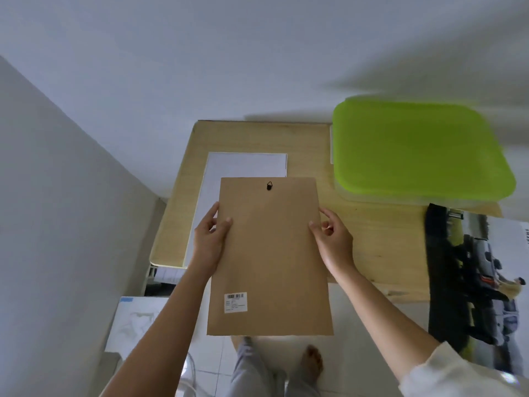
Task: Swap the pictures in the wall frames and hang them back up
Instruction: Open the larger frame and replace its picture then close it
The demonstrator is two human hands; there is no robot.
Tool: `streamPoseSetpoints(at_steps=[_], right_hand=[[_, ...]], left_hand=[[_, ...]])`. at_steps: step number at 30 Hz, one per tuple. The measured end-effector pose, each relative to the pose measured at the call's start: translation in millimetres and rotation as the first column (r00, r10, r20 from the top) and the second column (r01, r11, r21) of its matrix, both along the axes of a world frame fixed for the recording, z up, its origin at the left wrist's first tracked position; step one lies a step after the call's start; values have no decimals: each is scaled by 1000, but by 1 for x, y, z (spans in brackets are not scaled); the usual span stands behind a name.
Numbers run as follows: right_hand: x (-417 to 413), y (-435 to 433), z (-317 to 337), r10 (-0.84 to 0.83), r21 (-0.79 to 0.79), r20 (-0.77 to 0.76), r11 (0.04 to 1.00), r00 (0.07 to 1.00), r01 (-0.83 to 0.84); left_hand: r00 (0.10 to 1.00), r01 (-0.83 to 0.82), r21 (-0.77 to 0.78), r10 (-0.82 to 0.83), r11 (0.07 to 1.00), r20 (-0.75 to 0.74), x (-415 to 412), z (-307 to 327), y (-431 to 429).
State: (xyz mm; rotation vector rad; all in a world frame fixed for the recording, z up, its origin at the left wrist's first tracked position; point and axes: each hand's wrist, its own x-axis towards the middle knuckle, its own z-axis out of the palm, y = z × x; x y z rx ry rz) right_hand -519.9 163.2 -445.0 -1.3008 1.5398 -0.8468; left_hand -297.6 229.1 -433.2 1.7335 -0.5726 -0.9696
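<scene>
A brown backing board [270,253] with a small black hanger loop [269,185] near its top and a barcode sticker [235,302] at its lower left is held up above the wooden table [369,233]. My left hand [210,239] grips its left edge, thumb on the face. On the right edge, my right hand [333,239] pinches the board. Under the board, a white sheet or frame [229,170] lies flat on the table. A picture of a car and a person [492,285] lies at the table's right end.
A lime-green plastic box lid [415,147] sits at the back right of the table. White walls [86,138] close in behind and to the left. A white sheet [134,319] lies low on the left. My legs and a bare foot [310,359] stand on the tiled floor.
</scene>
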Motion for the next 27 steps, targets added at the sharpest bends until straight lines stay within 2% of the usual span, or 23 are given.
streamPoseSetpoints(at_steps=[4,10,12,22,27], right_hand=[[50,-24,2,13,-17,-31,1000,999,-14],[94,-39,-11,-48,0,-106,999,993,48],[100,-43,-15,-84,9,-115,996,990,86],[114,-59,-24,-213,0,-156,976,965,216],[116,-57,-27,-230,21,-178,971,957,238]], left_hand=[[998,13,20,-15,1000,65,46,-2,-18],[951,162,207,-209,965,228,92,-20,-45],[935,202,245,-261,948,239,97,-23,-53],[852,356,275,-431,893,297,110,-24,-89],[799,344,300,-445,890,405,107,-30,-89]])
